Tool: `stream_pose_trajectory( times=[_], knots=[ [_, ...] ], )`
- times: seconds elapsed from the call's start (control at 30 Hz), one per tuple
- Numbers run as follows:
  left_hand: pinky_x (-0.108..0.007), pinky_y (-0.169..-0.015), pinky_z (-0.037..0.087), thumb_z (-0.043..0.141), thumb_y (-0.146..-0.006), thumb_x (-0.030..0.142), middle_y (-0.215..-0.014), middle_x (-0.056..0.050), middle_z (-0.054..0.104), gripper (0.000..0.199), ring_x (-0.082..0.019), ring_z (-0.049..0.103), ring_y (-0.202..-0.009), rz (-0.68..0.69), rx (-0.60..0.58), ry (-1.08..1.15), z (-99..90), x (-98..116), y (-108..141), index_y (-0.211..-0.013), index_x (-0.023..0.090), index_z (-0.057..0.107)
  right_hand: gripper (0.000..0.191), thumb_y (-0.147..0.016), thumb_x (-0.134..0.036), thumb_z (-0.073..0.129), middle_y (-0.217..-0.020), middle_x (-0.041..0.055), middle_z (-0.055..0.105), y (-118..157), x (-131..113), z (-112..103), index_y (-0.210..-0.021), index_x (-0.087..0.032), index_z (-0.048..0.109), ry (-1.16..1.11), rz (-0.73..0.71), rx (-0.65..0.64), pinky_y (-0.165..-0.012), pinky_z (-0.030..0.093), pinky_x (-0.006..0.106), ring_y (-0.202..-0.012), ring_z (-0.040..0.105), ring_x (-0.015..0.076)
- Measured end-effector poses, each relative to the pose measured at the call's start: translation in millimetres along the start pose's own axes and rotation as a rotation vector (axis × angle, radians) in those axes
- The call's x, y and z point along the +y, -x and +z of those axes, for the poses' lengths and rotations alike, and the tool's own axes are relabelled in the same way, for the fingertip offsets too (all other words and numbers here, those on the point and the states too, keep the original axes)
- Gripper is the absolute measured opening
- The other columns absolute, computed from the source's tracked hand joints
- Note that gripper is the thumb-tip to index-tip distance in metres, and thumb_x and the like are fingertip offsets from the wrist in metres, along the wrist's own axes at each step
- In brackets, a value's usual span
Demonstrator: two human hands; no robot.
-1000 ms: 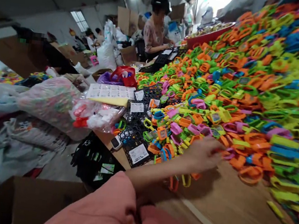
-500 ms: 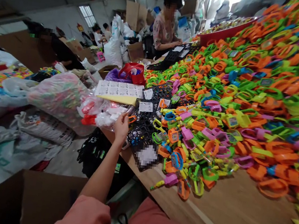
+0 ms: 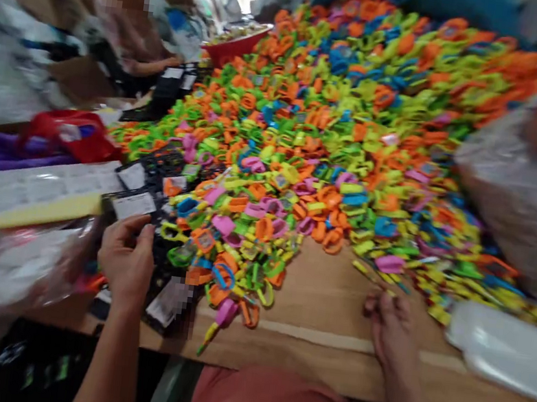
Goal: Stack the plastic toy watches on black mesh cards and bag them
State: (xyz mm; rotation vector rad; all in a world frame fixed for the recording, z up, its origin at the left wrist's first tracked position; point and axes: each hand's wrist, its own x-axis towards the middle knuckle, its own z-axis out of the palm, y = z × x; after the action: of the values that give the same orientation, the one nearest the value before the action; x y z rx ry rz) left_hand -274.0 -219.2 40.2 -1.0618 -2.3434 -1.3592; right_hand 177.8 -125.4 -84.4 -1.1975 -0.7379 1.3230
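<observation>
A big heap of bright plastic toy bands (image 3: 306, 134) in orange, green, yellow, blue and pink covers the wooden table (image 3: 329, 300). My left hand (image 3: 127, 258) rests at a black plastic mesh card (image 3: 163, 260), its curled fingers at the card's white label (image 3: 134, 205); whether it grips anything is blurred. My right hand (image 3: 392, 327) lies on the bare wood, fingertips close to several thin yellow sticks (image 3: 377, 276) at the heap's near edge. It shows nothing held.
A clear plastic bag (image 3: 517, 205) bulges in at the right, with a white plastic bag (image 3: 504, 350) on the table below it. A sheet of labels (image 3: 29, 191) lies at left. Further back, a co-worker (image 3: 132, 34) sits near a red basin (image 3: 233, 47).
The view has swung right and tilted. My left hand no longer holds up the small orange piece and is lower on the black card. My right hand has come up onto the table.
</observation>
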Motion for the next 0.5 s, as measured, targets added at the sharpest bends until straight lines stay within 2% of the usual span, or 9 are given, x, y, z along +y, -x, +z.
stream_pose_trajectory(
  times=[0.07, 0.13, 0.17, 0.23, 0.3, 0.37, 0.4, 0.5],
  knots=[
    [-0.038, -0.095, 0.054, 0.065, -0.091, 0.035, -0.106, -0.007, 0.073, 0.022, -0.025, 0.068, -0.105, 0.099, -0.116, 0.196, 31.5, 41.7, 16.0, -0.1, 0.018, 0.075, 0.047, -0.072, -0.057, 0.09, -0.079, -0.0007, 0.068, 0.3, 0.5, 0.2, -0.095, -0.021, 0.068, -0.02, -0.011, -0.016, -0.054, 0.046, 0.019, -0.062, 0.058, 0.0094],
    [-0.032, -0.09, 0.054, 0.064, -0.093, 0.032, -0.102, -0.005, 0.075, 0.017, -0.021, 0.069, -0.1, 0.189, -0.334, 0.385, 64.3, 88.4, 36.6, -0.098, 0.019, 0.075, 0.045, -0.078, -0.057, 0.085, -0.082, -0.0006, 0.069, 1.5, 0.1, 0.9, -0.101, -0.023, 0.069, -0.037, -0.024, -0.023, -0.055, 0.046, 0.019, -0.064, 0.059, 0.0098],
    [-0.031, -0.087, 0.054, 0.062, -0.094, 0.03, -0.1, -0.005, 0.075, 0.017, -0.02, 0.07, -0.097, 0.222, -0.478, 0.432, 80.5, 111.1, 47.7, -0.099, 0.019, 0.076, 0.044, -0.08, -0.058, 0.083, -0.083, -0.0003, 0.069, 2.3, -0.2, 1.1, -0.103, -0.023, 0.069, -0.042, -0.031, -0.027, -0.055, 0.045, 0.02, -0.064, 0.059, 0.0101],
    [-0.029, -0.083, 0.052, 0.061, -0.095, 0.026, -0.097, -0.005, 0.076, 0.017, -0.019, 0.07, -0.091, 0.288, -0.775, 0.424, 112.1, 150.3, 69.6, -0.1, 0.019, 0.076, 0.043, -0.084, -0.058, 0.079, -0.084, 0.0002, 0.07, 3.9, -0.6, 1.2, -0.107, -0.024, 0.069, -0.053, -0.045, -0.033, -0.055, 0.044, 0.021, -0.065, 0.06, 0.0108],
    [-0.028, -0.083, 0.05, 0.059, -0.096, 0.021, -0.097, -0.006, 0.077, 0.017, -0.019, 0.069, -0.089, 0.298, -1.027, 0.33, 142.0, 178.2, 90.4, -0.101, 0.019, 0.076, 0.041, -0.087, -0.058, 0.077, -0.085, 0.0003, 0.07, 4.9, -0.5, 1.2, -0.11, -0.025, 0.069, -0.063, -0.056, -0.039, -0.055, 0.043, 0.021, -0.065, 0.06, 0.011],
    [-0.029, -0.078, 0.047, 0.061, -0.094, 0.018, -0.09, -0.007, 0.076, 0.014, -0.02, 0.068, -0.081, 0.289, -1.136, 0.269, 169.2, 194.1, 109.1, -0.097, 0.018, 0.075, 0.04, -0.089, -0.057, 0.075, -0.085, 0.0, 0.069, 5.2, 0.3, 1.3, -0.112, -0.025, 0.069, -0.063, -0.065, -0.045, -0.056, 0.043, 0.021, -0.066, 0.061, 0.0112],
    [-0.03, -0.077, 0.046, 0.063, -0.092, 0.016, -0.086, -0.008, 0.075, 0.011, -0.021, 0.067, -0.078, 0.274, -1.154, 0.245, 181.3, 198.2, 117.4, -0.094, 0.017, 0.074, 0.04, -0.09, -0.057, 0.074, -0.085, 0.0, 0.068, 5.1, 0.9, 1.4, -0.112, -0.025, 0.069, -0.056, -0.067, -0.048, -0.056, 0.044, 0.022, -0.066, 0.061, 0.0114],
    [-0.034, -0.077, 0.043, 0.066, -0.088, 0.012, -0.076, -0.01, 0.069, 0.007, -0.026, 0.066, -0.078, 0.191, -1.129, 0.206, 209.5, 200.3, 135.9, -0.093, 0.014, 0.07, 0.041, -0.09, -0.06, 0.071, -0.085, 0.0003, 0.067, 4.0, 2.3, 1.5, -0.112, -0.025, 0.068, -0.016, -0.073, -0.047, -0.056, 0.044, 0.023, -0.066, 0.061, 0.0122]
  ],
)
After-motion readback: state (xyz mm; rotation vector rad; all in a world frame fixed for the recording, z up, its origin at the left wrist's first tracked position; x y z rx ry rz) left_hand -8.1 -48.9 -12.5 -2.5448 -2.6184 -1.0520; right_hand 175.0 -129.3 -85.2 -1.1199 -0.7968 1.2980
